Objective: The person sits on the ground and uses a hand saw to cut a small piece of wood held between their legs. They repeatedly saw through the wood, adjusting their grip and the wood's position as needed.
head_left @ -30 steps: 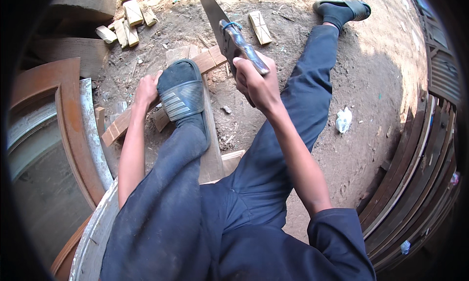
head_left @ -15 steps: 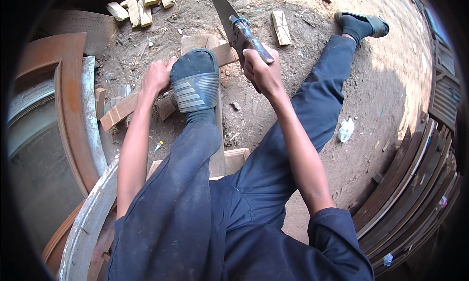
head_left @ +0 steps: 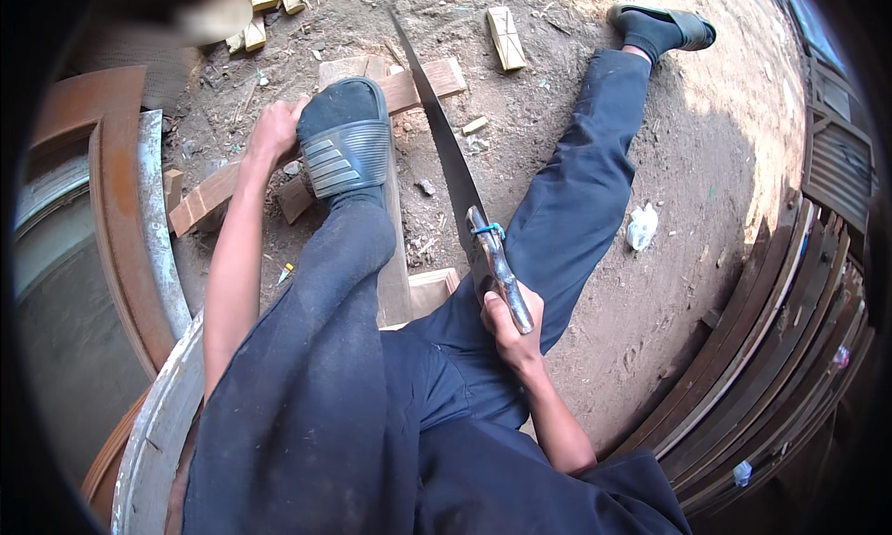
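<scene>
Handsaw point(head_left: 452, 163): clenched in right hand point(head_left: 514, 323), crossing over plank point(head_left: 206, 198), contact uncertain. Plank: beneath sandalled foot point(head_left: 346, 158). Left hand point(head_left: 271, 132): beside foot; grip, cannot tell. Hazard: slack footing could let plank shift, handsaw skipping footward.

A wooden strip point(head_left: 209, 198) passes crosswise under the left foot point(head_left: 346, 149), the left hand point(head_left: 272, 133) beside its toes. The saw point(head_left: 450, 154), in the right hand point(head_left: 517, 335), lies between that foot and the right leg point(head_left: 590, 172). A framed panel point(head_left: 119, 210) stands left, boards point(head_left: 757, 326) right
</scene>
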Motion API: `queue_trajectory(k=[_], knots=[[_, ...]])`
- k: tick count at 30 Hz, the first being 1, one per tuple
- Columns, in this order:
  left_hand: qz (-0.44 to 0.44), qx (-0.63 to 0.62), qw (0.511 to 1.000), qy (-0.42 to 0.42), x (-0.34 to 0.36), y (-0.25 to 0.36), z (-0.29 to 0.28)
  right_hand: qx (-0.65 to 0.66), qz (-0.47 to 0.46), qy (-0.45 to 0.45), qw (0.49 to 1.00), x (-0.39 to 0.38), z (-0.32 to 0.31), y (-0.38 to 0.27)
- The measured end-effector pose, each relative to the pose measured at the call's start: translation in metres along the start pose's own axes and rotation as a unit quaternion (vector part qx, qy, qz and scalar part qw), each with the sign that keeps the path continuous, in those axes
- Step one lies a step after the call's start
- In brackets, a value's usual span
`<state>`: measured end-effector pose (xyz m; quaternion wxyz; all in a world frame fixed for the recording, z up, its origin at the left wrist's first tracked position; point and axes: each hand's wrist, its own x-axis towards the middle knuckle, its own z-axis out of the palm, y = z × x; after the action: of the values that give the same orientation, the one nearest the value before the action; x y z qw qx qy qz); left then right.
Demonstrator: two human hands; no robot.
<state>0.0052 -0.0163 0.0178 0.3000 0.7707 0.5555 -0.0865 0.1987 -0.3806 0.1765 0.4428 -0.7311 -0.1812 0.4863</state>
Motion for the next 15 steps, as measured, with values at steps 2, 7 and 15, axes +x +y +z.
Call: queue_trajectory(k=[2,7,15], knots=[[0.025,-0.008,1.0,-0.003,0.001,-0.004,0.005,-0.005,-0.025,0.001,1.0,-0.005,0.001,-0.016],[0.035,0.012,0.999,0.027,0.004,-0.013,0.007,-0.163,-0.187,0.005,0.969,-0.017,-0.017,-0.057],[0.027,-0.002,0.999,0.027,-0.004,0.003,0.003,-0.153,-0.271,0.011,0.95,0.093,0.009,-0.052]])
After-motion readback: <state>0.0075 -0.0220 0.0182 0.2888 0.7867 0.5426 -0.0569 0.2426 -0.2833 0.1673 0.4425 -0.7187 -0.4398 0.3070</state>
